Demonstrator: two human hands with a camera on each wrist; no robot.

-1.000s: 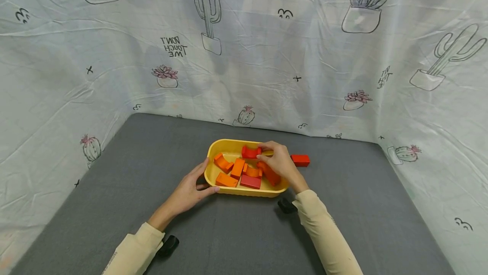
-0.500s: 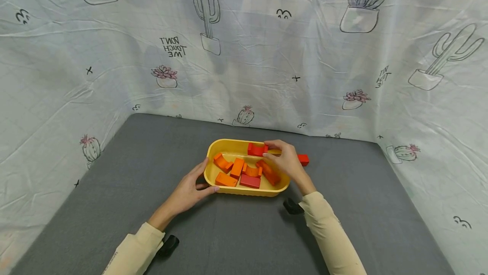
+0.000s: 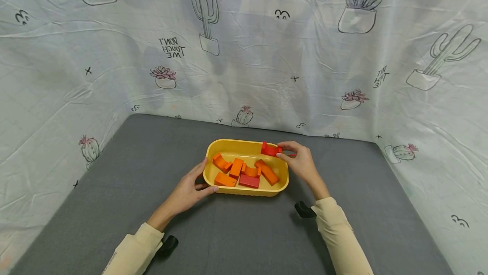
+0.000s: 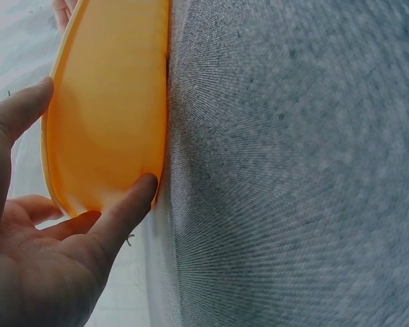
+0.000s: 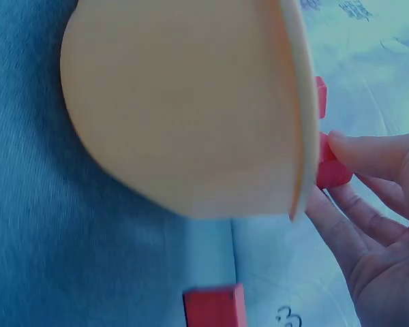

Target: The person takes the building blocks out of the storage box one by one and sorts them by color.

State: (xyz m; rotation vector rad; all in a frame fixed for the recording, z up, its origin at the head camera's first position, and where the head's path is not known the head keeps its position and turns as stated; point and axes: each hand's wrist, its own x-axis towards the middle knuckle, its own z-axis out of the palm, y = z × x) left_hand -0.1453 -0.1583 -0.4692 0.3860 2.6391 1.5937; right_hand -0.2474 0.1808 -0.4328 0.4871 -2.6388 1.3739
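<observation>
A yellow plastic tub (image 3: 248, 192) stands on the grey tabletop with several orange blocks and a flat red block (image 3: 249, 181) inside. My left hand (image 3: 186, 192) holds the tub's left end, thumb at the front rim and fingers along the end wall; the left wrist view shows fingertips on its outer wall (image 4: 109, 109). My right hand (image 3: 303, 164) pinches a red arch-shaped block (image 3: 270, 150) by its right end, at rim height over the back right corner. In the right wrist view the tub wall covers part of this red block (image 5: 334, 170).
Another red block (image 5: 215, 306) lies on the table beyond the tub's right end, mostly hidden behind my right hand in the head view. Among the tub's contents are an orange arch block (image 3: 222, 162) and a long orange block (image 3: 267, 172). A cactus-printed white cloth (image 3: 244, 54) encloses the table.
My right hand has moved right with the red arch-shaped block, from over the tub's back middle to its back right corner. My left hand has kept its hold on the tub.
</observation>
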